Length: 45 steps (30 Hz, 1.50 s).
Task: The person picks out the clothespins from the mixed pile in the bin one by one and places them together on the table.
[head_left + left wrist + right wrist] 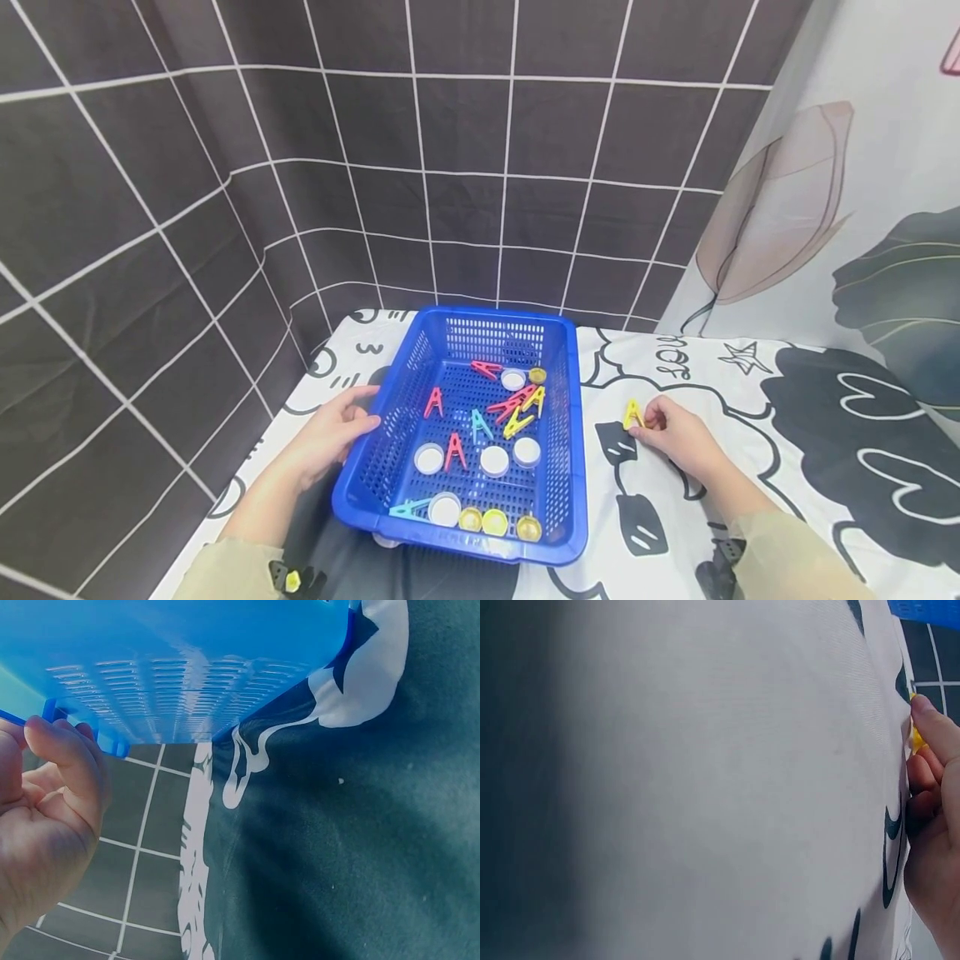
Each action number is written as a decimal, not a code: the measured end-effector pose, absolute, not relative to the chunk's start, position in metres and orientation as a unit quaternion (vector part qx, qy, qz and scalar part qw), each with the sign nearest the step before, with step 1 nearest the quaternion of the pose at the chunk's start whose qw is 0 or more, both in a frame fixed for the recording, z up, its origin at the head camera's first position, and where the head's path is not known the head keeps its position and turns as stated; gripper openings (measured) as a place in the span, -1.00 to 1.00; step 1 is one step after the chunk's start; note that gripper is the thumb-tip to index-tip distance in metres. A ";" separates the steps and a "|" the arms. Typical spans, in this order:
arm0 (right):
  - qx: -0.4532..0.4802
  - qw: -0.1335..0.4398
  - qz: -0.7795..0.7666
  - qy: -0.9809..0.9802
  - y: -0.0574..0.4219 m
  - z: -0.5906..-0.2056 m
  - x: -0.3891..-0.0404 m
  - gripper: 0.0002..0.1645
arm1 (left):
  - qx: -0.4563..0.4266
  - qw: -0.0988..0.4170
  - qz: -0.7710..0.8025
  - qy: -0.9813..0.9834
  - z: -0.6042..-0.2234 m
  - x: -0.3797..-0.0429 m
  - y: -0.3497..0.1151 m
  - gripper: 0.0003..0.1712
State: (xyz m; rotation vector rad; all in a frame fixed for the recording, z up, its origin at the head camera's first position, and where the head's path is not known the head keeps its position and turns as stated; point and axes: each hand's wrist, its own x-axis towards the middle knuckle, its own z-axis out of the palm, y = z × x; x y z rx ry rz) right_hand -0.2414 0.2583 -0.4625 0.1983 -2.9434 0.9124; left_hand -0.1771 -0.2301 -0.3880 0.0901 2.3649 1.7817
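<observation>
1. Grid backdrop (465, 208): dark with white lines; stands behind the basket and to its left.
2. Cloth (701, 367): white with black cartoon print; lies under the basket.
3. Basket (427, 531): blue, slotted; caps and clips lie loose on its floor.
4. My left hand (341, 429): at the basket's left side, fingers curled on the rim, grasping it.
5. My right hand (678, 433): right of the basket, apart from it; thumb and fingers pinch a yellow clip.
6. White caps (493, 461): five in the basket, four in its near half, one towards its far end.
7. Gold caps (528, 528): three along the basket's near wall, one towards its far right corner.
8. Red clips (454, 451), teal clips (481, 425) and other yellow clips (517, 422): scattered inside the basket.
9. Yellow clip (632, 412): in my right fingers, right of the basket; contact with the cloth, cannot tell.
</observation>
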 end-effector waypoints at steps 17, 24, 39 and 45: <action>0.090 0.053 0.293 -0.950 0.261 -0.437 -0.247 -0.61 | 0.036 0.084 0.594 0.799 -0.389 -0.178 -0.232 -0.33; 0.111 0.057 0.301 -0.946 0.249 -0.410 -0.259 -0.49 | 0.033 0.087 0.594 0.799 -0.388 -0.177 -0.231 -0.33; 0.179 0.044 0.326 -0.927 0.187 -0.362 -0.274 -0.48 | 0.026 0.092 0.604 0.791 -0.391 -0.177 -0.232 -0.33; 0.220 0.022 0.331 -0.917 0.156 -0.354 -0.272 -0.48 | 0.032 0.089 0.603 0.792 -0.391 -0.177 -0.232 -0.33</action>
